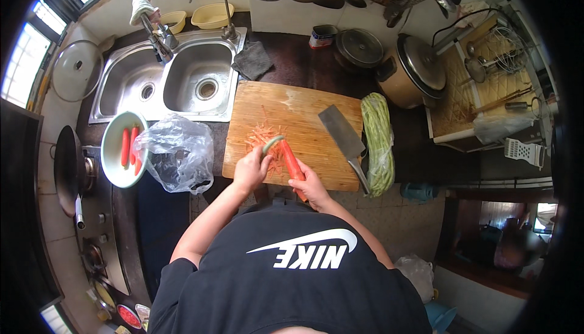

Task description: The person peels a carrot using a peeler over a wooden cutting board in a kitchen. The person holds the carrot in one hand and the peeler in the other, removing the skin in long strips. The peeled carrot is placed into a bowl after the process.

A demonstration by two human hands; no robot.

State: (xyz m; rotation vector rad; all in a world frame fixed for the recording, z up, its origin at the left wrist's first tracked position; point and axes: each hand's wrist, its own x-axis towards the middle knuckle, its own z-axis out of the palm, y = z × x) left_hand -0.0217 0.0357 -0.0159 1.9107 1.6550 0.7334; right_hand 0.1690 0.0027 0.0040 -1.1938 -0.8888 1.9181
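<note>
My right hand [312, 188] is closed round the lower end of an orange carrot [291, 161], held slanting over the near edge of a wooden cutting board [292, 106]. In my left hand [250, 170] is a peeler with a curved pale green handle [272, 144], its head at the carrot's upper end. The blade itself is too small to make out. Thin carrot shreds [260, 134] lie heaped on the board around and beyond my left hand. To the right on the board rests a cleaver [342, 132], its handle reaching past the near edge.
Bagged long green beans [378, 145] lie right of the board. Left are a crumpled clear plastic bag [179, 154] and a pale bowl [109, 162] with several carrots. Behind are a double sink [234, 112], a grey cloth [253, 60], a lidded pot [359, 48] and a large cooker [413, 69].
</note>
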